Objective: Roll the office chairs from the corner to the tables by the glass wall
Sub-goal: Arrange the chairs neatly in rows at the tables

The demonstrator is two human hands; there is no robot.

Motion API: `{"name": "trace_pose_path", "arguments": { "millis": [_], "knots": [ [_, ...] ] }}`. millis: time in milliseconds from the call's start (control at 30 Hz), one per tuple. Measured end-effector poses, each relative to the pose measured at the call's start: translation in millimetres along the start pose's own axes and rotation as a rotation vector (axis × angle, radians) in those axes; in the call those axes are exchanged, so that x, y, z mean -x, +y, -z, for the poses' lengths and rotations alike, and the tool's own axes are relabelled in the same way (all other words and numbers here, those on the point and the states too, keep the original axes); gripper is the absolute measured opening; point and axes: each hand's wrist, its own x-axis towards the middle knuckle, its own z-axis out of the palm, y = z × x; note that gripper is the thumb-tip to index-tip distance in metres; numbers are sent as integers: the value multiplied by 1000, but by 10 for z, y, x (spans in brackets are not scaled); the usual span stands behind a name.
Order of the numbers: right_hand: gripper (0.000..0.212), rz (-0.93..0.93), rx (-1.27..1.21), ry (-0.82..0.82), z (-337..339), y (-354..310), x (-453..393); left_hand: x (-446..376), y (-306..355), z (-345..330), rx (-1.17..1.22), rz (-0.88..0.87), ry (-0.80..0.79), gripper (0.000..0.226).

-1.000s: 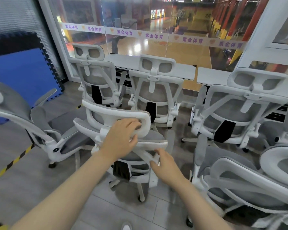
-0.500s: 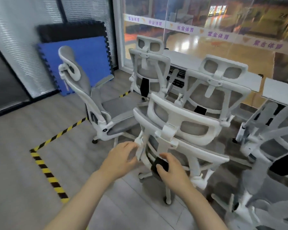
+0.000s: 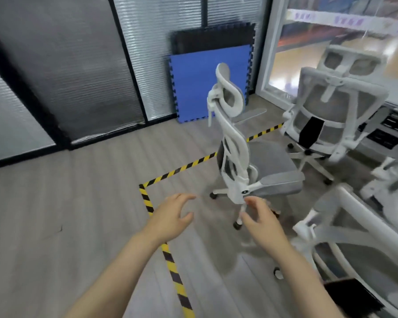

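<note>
A white-and-grey office chair [image 3: 237, 152] stands side-on in the middle of the head view, its seat pointing right. My left hand [image 3: 172, 216] hovers in front of it with fingers spread, holding nothing. My right hand [image 3: 260, 219] hangs just below the chair's armrest joint, fingers loose and empty. A second chair [image 3: 331, 111] stands at the glass wall [image 3: 283, 47], tucked to a table [image 3: 395, 129]. A third chair's white back frame [image 3: 363, 228] fills the lower right.
Yellow-and-black floor tape [image 3: 168, 251] marks a corner on the grey plank floor. Blue and black foam mats [image 3: 205, 72] lean in the far corner. Dark-framed glass partitions with blinds [image 3: 78, 70] run along the left.
Both hands have let go of the chair back they were on, which now sits at the lower right. My view has swung left toward the side-on chair, and both hands hang free.
</note>
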Motion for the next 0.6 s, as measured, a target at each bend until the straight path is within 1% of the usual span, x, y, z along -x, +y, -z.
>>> {"name": "trace_pose_path", "arguments": {
  "millis": [200,300,400,500,600],
  "knots": [
    [28,46,25,-68,-536,-454,-803,-398,-685,413,52,81,43,41],
    [31,70,37,-86,-740,-630,-1351,-745,-981,562,63,115,65,41],
    [36,97,40,-126,-906,-826,-1985,-1239,-1248,730,61,148,73,43],
    [35,127,23,-145,-1082,-1010,-2732,-1853,-1504,921,65,173,91,45],
    [34,139,43,-209,-1238,-1272,-3512,-2499,-1730,1147,63,188,122,45]
  ]
}}
